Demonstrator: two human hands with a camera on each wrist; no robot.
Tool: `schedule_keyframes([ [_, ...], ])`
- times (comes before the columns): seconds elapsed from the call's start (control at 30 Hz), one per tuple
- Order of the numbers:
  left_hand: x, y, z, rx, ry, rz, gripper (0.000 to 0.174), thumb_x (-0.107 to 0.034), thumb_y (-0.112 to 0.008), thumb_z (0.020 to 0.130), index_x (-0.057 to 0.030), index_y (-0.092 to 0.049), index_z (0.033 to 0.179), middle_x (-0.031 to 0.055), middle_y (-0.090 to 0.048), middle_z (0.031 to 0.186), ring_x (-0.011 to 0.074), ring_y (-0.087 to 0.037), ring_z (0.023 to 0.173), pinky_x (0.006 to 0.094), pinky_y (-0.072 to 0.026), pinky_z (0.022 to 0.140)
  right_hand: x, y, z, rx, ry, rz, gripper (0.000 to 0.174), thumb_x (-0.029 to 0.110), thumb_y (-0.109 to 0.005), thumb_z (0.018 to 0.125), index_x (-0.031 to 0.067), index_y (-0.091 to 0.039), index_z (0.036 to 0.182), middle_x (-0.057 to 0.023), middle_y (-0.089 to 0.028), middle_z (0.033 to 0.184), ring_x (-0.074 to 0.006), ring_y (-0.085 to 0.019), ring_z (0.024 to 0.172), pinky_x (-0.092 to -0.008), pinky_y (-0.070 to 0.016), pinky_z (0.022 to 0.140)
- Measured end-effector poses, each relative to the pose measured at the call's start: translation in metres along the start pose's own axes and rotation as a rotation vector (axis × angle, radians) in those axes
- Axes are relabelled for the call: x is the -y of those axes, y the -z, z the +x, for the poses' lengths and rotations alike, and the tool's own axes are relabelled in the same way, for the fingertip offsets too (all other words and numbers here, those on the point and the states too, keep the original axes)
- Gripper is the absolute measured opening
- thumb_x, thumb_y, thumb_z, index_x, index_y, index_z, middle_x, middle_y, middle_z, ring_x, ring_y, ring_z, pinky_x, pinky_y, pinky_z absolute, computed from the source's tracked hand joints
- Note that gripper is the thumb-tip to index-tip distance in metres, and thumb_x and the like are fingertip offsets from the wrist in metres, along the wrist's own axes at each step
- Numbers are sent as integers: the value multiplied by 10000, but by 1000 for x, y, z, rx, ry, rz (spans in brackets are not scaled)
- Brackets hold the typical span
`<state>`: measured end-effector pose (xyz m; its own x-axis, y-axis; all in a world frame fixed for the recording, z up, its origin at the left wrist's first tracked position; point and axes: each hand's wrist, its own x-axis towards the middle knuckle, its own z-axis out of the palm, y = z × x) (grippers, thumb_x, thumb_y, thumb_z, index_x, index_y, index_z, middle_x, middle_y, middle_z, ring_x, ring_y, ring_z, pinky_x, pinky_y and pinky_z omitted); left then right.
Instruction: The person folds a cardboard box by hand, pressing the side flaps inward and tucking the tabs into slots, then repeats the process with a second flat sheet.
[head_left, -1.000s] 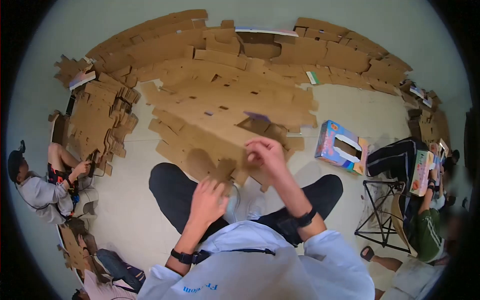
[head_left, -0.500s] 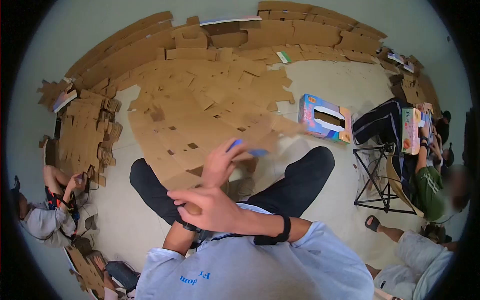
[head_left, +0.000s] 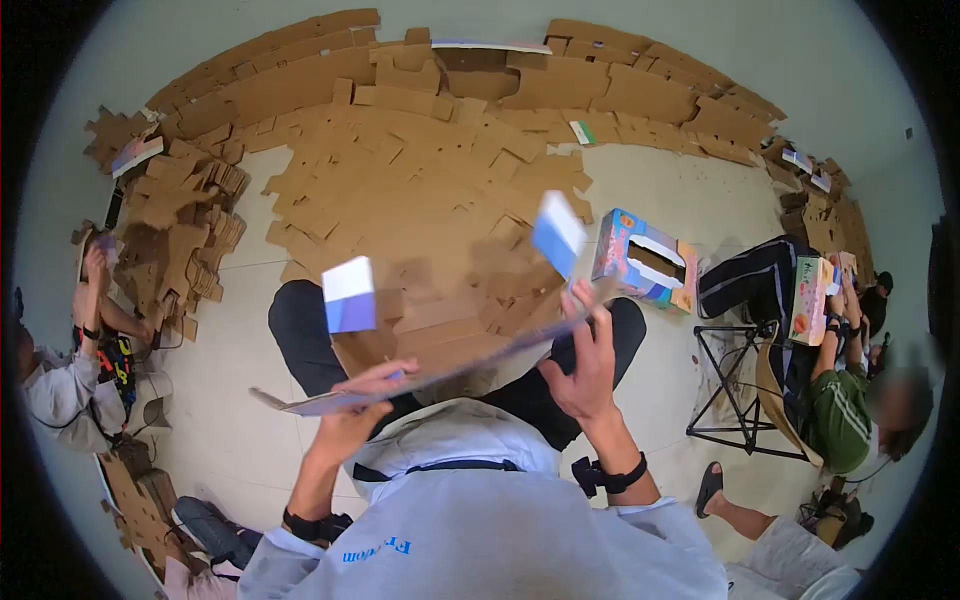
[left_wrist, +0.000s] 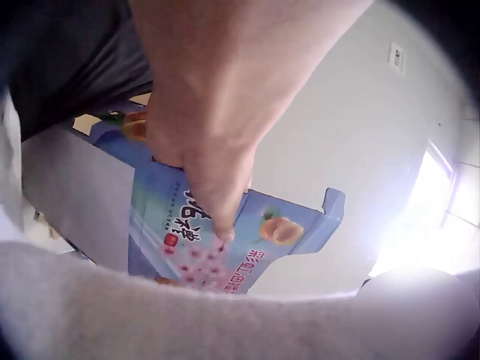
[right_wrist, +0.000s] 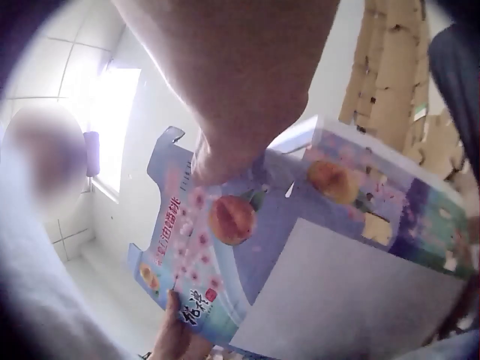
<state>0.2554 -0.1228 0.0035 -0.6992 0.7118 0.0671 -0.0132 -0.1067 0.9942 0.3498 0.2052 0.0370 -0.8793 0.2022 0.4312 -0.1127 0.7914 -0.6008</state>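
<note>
A partly folded cardboard peach box, brown inside and printed blue, purple and pink outside, is held tilted over the lap. Two white-and-purple flaps stick up from its far side. At its left, the left hand pinches a panel, thumb on the near side. The right hand grips the panel's right end with its fingers over the edge. Peaches and blossoms show on the printed face in the left wrist view. The right wrist view has the right hand at the box's upper edge.
Flattened cardboard covers the floor ahead, and more is stacked along the wall and at left. A printed box with a handle cutout stands at right. People sit on both sides, one near a black folding stool frame.
A second ago both hands were empty above the cardboard pile; half a second ago they crossed over the lap. Now they are apart, holding the peach box with its flaps raised.
</note>
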Motion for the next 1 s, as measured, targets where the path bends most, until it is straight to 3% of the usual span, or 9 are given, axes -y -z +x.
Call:
schedule_keyframes([
  [0.1, 6, -10, -29, -94, 309, 3, 329, -72, -669, 966, 20, -631, 1279, 134, -657, 1324, 225, -603, 1237, 392, -448, 1094, -10, -5, -35, 196, -25, 204, 392, 304, -523, 1038, -45, -674, 1130, -244, -664, 1183, -462, -594, 1195, -549, -387, 1136],
  [0.2, 28, -5, -42, -139, 509, 85, 353, -139, -684, 993, 31, -611, 1294, 102, -664, 1279, 188, -602, 1186, 373, -459, 1065, -21, -10, -58, 365, -87, 333, 365, 266, -491, 1056, -45, -673, 1117, -244, -654, 1177, -462, -593, 1181, -559, -393, 1124],
  [0.33, 46, -14, -40, -259, 556, 58, 399, -122, -667, 1006, 20, -553, 1361, 71, -654, 1264, 154, -599, 1159, 331, -472, 1025, -25, -14, -76, 304, -23, 92, 212, 91, -621, 973, -61, -666, 1115, -232, -649, 1190, -426, -602, 1189, -539, -450, 1083],
  [0.47, 67, -14, -39, -405, 554, 34, 448, -121, -656, 1017, 23, -497, 1409, 82, -649, 1266, 139, -602, 1141, 312, -470, 1019, -12, -6, -110, 219, -222, 165, 196, 36, -701, 889, -47, -685, 1066, -170, -695, 945, -356, -703, 930, -425, -577, 859],
  [0.57, 82, -11, -47, -369, 598, -11, 411, -99, -643, 1021, 26, -514, 1391, 68, -654, 1260, 123, -605, 1118, 311, -473, 1007, -32, 24, -143, 217, 133, -133, 245, 45, -761, 839, -36, -704, 1063, -137, -661, 805, -315, -693, 779, -359, -584, 767],
  [0.67, 71, -14, -47, -321, 587, 18, 380, -91, -649, 1017, 24, -544, 1364, 61, -668, 1229, 122, -608, 1108, 309, -475, 999, -68, 39, -182, 330, -497, -325, 336, 50, -767, 844, -20, -674, 1159, -100, -633, 752, -226, -690, 746, -351, -564, 674],
  [0.73, 74, -10, -52, -287, 599, 11, 363, -81, -659, 1009, 24, -567, 1345, 59, -677, 1213, 124, -612, 1103, 307, -472, 1002, -56, 27, -142, 18, -643, 6, 291, 54, -751, 866, -16, -646, 1127, -88, -638, 750, -183, -682, 725, -345, -550, 646],
  [0.83, 73, -5, -56, -230, 612, 21, 314, -71, -677, 995, 23, -621, 1289, 54, -688, 1202, 124, -616, 1092, 304, -476, 991, -66, 7, -112, 27, -795, 262, 248, 79, -751, 887, -4, -604, 1068, -74, -647, 737, -136, -668, 701, -336, -537, 635],
  [1.0, 74, -1, -56, -158, 571, 41, 245, -72, -705, 972, 20, -692, 1199, 50, -696, 1205, 118, -616, 1069, 304, -492, 964, -105, -23, -87, 298, -758, 73, 317, 192, -787, 877, -9, -550, 944, -141, -651, 714, -188, -631, 620, -345, -514, 612],
])
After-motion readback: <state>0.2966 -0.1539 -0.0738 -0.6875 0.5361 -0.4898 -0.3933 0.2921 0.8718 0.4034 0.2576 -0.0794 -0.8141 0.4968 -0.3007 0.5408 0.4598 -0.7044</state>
